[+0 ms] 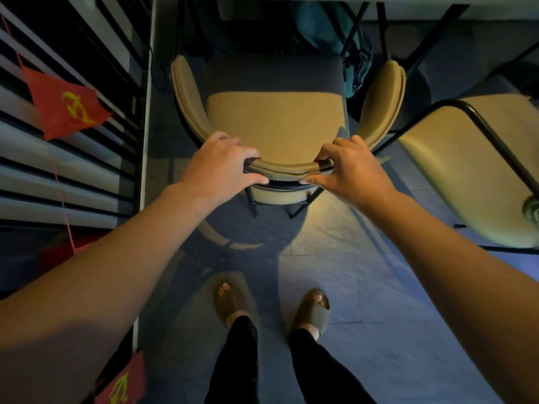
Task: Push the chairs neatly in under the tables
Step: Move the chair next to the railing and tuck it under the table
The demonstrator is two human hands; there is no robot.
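Straight ahead of me, my left hand (221,164) and right hand (347,167) both clamp the chair (277,121) backrest; its seat points far, toward the table (495,7) (front already shadowed beneath).

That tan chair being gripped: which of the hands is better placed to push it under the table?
Neither clearly: the left hand and right hand grip the tan chair backrest symmetrically. Probably push with both, evenly.

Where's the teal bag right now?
In the head view, the teal bag sits top centre-right, under the table edge, just beyond the front right corner of the tan chair that both hands are holding.
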